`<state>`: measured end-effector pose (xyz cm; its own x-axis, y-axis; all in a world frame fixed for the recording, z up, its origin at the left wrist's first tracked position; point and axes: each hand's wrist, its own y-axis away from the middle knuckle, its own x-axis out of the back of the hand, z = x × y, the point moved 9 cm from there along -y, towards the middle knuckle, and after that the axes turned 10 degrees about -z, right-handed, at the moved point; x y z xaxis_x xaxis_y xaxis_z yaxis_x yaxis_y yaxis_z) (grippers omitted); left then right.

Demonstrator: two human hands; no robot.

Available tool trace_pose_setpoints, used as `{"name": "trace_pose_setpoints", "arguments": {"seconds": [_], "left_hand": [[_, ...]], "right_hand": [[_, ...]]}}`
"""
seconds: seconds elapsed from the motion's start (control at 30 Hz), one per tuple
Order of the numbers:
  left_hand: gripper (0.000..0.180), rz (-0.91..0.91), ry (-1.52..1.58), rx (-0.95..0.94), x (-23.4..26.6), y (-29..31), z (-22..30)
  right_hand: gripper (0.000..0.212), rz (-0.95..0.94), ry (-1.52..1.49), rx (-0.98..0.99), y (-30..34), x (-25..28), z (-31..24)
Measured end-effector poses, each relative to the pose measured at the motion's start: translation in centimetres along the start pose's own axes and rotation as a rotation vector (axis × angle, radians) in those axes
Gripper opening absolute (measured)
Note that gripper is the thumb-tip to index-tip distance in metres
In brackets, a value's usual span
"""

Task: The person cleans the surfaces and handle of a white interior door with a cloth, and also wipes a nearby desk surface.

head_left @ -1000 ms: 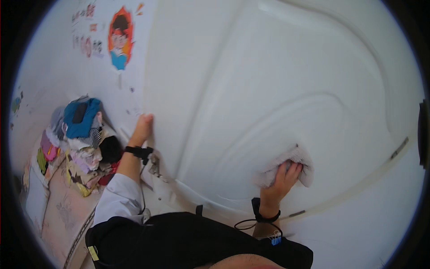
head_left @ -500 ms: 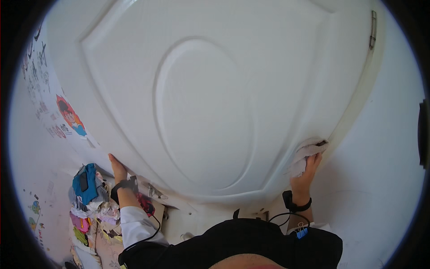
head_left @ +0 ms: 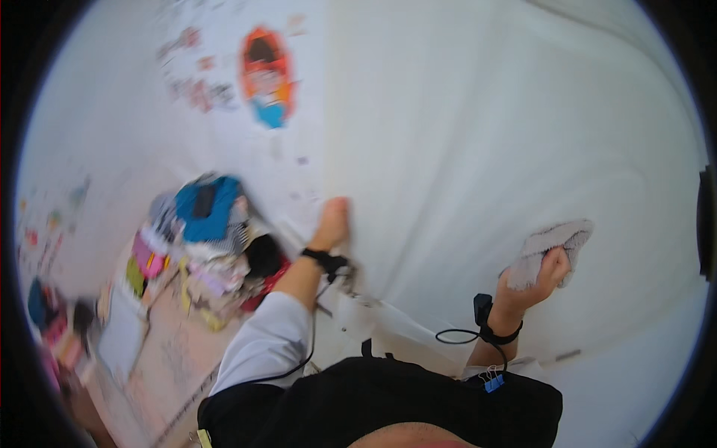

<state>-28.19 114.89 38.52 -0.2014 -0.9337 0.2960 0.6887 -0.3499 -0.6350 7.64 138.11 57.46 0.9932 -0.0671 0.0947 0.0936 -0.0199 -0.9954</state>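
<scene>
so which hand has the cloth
The right hand, which holds the pale cloth; the left hand, at the edge of the white door, has none.

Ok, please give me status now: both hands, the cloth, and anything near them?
Left hand at edge of white door. Right hand gripping pale cloth before the door's face, contact unclear. Clothes pile left of the left hand.

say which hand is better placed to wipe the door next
Probably the right hand: it holds the cloth over the face of the door. The left hand is at the door's edge, with no cloth visible in it.
</scene>
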Motion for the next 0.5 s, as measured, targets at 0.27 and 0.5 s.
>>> {"name": "trace_pose_setpoints", "arguments": {"seconds": [0.27, 0.5], "left_hand": [[0.049, -0.096, 0.409, 0.197, -1.6, -0.8, 1.1], [0.042, -0.288, 0.372, -0.059, -0.1, -1.8, 4.9]], "right_hand": [[0.059, -0.277, 0.011, -0.042, -3.7, -14.8, -18.5], [0.05, -0.638, -0.007, -0.028, 3.0, -21.8, -22.4]]}}
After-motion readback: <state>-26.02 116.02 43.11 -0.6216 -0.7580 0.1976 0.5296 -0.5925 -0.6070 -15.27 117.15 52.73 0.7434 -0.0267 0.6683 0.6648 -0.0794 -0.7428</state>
